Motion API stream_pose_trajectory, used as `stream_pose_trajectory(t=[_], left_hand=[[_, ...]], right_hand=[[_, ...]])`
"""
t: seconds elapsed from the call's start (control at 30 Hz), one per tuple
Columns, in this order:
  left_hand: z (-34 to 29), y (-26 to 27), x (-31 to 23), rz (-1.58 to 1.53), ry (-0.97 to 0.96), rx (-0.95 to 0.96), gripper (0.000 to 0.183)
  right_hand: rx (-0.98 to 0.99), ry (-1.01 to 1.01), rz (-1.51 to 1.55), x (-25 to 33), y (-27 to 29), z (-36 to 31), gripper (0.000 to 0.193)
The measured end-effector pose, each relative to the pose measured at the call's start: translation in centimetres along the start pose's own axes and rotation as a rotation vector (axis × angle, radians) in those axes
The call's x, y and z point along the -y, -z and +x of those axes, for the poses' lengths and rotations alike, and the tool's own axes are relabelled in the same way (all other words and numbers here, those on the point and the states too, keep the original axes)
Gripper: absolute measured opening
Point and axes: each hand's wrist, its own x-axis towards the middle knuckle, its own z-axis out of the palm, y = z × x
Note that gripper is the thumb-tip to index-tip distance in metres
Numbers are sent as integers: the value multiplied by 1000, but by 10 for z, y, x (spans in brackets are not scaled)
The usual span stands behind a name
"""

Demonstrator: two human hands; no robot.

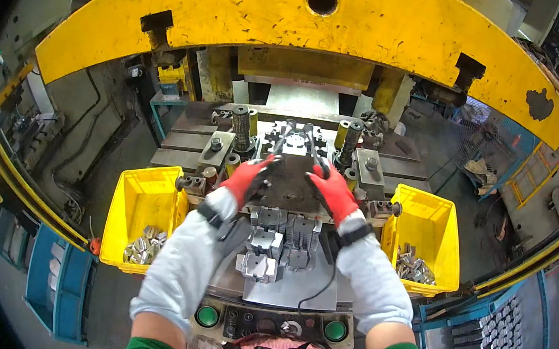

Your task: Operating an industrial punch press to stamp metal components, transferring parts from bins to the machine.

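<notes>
Left hand (245,180) and right hand (336,191) close fingers (268,162) on 2 dark rods (282,138) between posts (241,128) (yellow bins (122,207) either side).

Metal parts (258,267) on grey plate (287,293)

The left hand (248,180), in a red glove, grips a dark rod (280,142); the right hand (335,194), gloved alike, grips a second rod (314,145). Both rods slant inward to the bright die (296,135) beneath a yellow beam (244,6). Stacks of grey metal blocks (264,242) stand between the forearms, some on a plate (317,291). A yellow bin (148,192) on the left and another bin (432,228) on the right hold small metal pieces (145,244). Two green buttons (207,316) flank the control panel (250,319).
</notes>
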Motion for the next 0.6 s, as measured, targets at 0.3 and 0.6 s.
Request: stream_pose_trajectory(t=[0.3,0.6], left_hand=[[-12,-23,22,-375,-7,-205,27],[-174,61,75,-140,-151,-626,29]], right_hand=[[-262,-2,178,7,15,-25,58],[-267,-22,277,-20,73,-138,50]])
